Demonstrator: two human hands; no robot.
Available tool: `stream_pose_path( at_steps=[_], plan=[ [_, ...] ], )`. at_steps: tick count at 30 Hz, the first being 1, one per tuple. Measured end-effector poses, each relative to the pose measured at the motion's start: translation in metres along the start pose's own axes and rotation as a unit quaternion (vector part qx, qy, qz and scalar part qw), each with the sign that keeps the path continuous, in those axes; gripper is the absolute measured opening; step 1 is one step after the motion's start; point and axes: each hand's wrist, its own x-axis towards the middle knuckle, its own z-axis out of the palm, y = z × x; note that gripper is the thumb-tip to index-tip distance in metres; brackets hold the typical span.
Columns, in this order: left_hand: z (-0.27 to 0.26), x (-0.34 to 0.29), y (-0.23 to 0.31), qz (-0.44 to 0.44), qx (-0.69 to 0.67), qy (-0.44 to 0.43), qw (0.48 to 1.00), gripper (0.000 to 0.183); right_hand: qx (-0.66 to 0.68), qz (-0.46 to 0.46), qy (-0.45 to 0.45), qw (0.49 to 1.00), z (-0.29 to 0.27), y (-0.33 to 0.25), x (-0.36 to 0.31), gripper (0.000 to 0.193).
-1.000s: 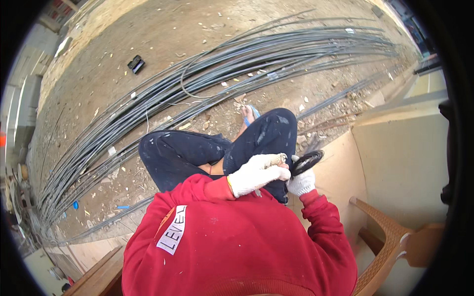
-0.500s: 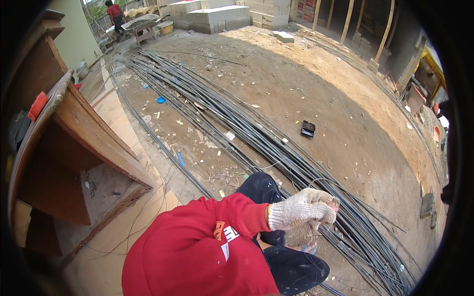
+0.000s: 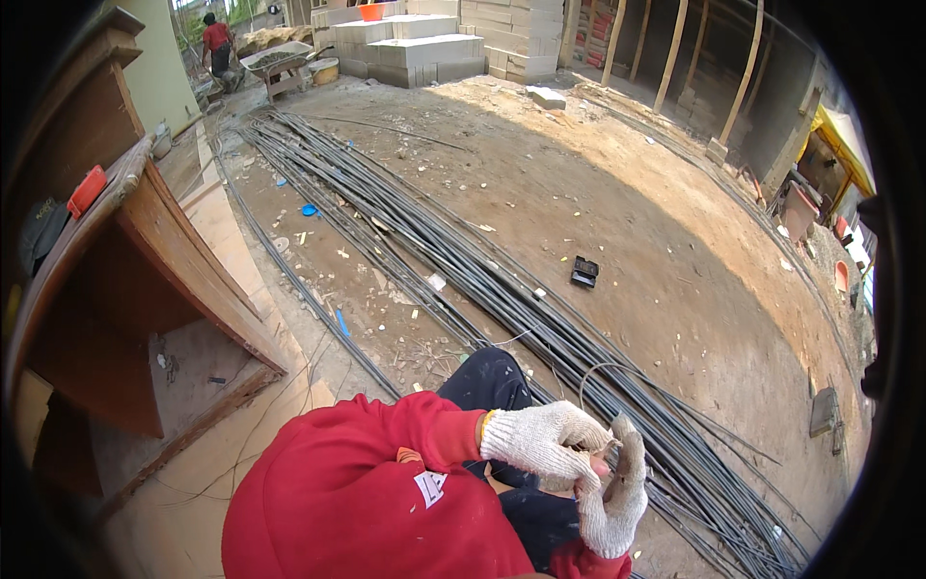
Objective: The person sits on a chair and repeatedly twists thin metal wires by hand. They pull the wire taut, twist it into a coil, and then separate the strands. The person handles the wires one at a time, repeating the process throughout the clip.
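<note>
My left hand [image 3: 542,436], in a worn whitish knit glove, reaches across in front of my knee with its fingers bent and closed. My right hand [image 3: 615,502], gloved the same way, is raised against it; its fingers stretch upward and its thumb side meets the left fingertips. A bare fingertip shows where the two hands meet. Whether anything small is between them I cannot make out. Just beyond the hands runs a long bundle of dark steel rods [image 3: 453,259] on the ground, with a bent loop of thin wire or rod [image 3: 610,367] over it.
A brown wooden cabinet [image 3: 183,241] stands at left with an orange-red object [image 3: 88,191] on top. On the dirt lies a small black open case [image 3: 584,271]. Farther off are a wheelbarrow [image 3: 280,60], stacked pale blocks [image 3: 424,58] and a person in red [image 3: 218,43].
My right hand has come into view from below and now meets my left hand. The left hand has shifted slightly left and down. The distant person has straightened up somewhat.
</note>
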Motion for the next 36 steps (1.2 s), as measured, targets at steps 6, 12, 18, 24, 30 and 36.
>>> stream_pose_path(
  at_steps=[6, 12, 18, 24, 30, 36],
  plan=[
    [-0.031, -0.041, 0.013, -0.064, 0.046, -0.003, 0.997, 0.025, -0.165, -0.256, -0.132, 0.943, 0.012, 0.004, 0.047, 0.037],
    [-0.043, -0.04, 0.01, 0.121, 0.385, -0.121, 0.907, 0.026, -0.183, -0.274, -0.249, 0.911, 0.016, -0.007, 0.056, 0.029],
    [-0.037, -0.039, 0.014, 0.182, 0.49, -0.085, 0.848, 0.025, -0.187, -0.236, -0.265, 0.916, 0.017, -0.015, 0.056, 0.021],
    [-0.05, -0.021, 0.019, 0.125, 0.759, 0.004, 0.639, 0.031, -0.599, -0.195, -0.19, 0.753, 0.021, -0.039, 0.057, 0.016],
    [-0.094, -0.018, 0.02, 0.224, 0.699, 0.042, 0.678, 0.036, -0.558, -0.207, -0.093, 0.798, 0.007, -0.031, 0.055, 0.018],
    [-0.112, -0.048, -0.022, 0.184, 0.662, 0.024, 0.726, 0.015, -0.441, -0.213, -0.139, 0.861, -0.012, 0.004, 0.035, 0.029]
  ],
)
